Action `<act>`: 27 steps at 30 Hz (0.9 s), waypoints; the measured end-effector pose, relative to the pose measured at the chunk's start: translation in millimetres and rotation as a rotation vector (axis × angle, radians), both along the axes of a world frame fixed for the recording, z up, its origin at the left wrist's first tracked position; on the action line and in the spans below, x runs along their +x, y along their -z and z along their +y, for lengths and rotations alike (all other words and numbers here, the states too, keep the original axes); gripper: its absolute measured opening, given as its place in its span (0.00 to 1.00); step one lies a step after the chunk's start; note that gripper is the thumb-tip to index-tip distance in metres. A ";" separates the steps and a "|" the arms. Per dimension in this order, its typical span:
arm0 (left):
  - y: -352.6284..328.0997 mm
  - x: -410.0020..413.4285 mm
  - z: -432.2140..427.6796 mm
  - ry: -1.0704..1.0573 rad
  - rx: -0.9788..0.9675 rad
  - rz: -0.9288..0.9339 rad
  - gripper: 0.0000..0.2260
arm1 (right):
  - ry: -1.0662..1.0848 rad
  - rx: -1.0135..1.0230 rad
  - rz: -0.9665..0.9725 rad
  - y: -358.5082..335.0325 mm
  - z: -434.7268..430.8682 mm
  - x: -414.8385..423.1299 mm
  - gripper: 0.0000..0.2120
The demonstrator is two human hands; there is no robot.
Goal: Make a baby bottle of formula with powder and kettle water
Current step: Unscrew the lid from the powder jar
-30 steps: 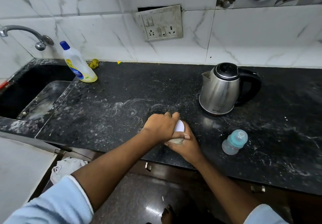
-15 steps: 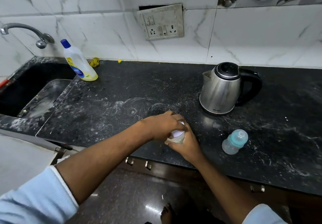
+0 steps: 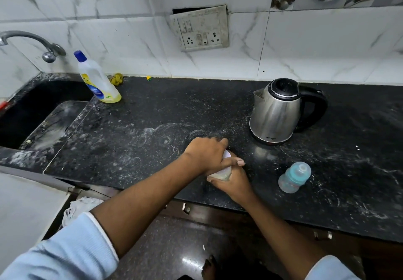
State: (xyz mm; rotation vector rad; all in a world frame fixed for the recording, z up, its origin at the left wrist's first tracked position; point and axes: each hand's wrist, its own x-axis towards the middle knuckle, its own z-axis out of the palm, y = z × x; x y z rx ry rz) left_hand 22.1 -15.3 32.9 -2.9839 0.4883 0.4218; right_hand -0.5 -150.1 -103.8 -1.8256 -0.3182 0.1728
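The left hand's fingers (image 3: pixel 222 143) curl over the white lid (image 3: pixel 226 154) of a small pale container (image 3: pixel 220 174), with the thumb laid across the lid's near side, so the left hand (image 3: pixel 206 152) grips the top. Below it the right hand (image 3: pixel 235 182) wraps round the container's body from the near side and holds it against the dark stone counter (image 3: pixel 152 114) near the front edge. What the container holds cannot be told, since the two hands cover most of it. Both forearms are bare, with pale blue sleeves pushed up toward the elbows.

Taking the hands as the centre of the dial, the baby bottle (image 3: pixel 294 177) rests on the counter at 3 o'clock, apart from both hands, clear-bodied with a teal top. The steel kettle (image 3: pixel 275 114) stands at 1 o'clock with its black lid down and its handle turned away to the right. A wall socket panel (image 3: pixel 200 29) hangs at 12 o'clock. At 10 o'clock, well apart, a bottle of yellow liquid with a blue cap (image 3: pixel 98 81) stands beside the sink (image 3: pixel 32 114), and a tap (image 3: pixel 32 41) curves over the basin
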 end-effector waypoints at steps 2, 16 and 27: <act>-7.5 3.4 6.6 0.118 -0.097 0.105 0.41 | 0.019 -0.006 0.038 2.2 0.7 -1.7 0.46; -19.4 8.8 38.9 -0.156 -0.479 0.222 0.26 | 0.051 -0.029 0.048 10.0 -1.1 1.4 0.46; 100.9 -66.1 97.7 -0.807 -1.233 -0.155 0.30 | 0.047 -0.077 0.030 12.5 -1.7 0.5 0.50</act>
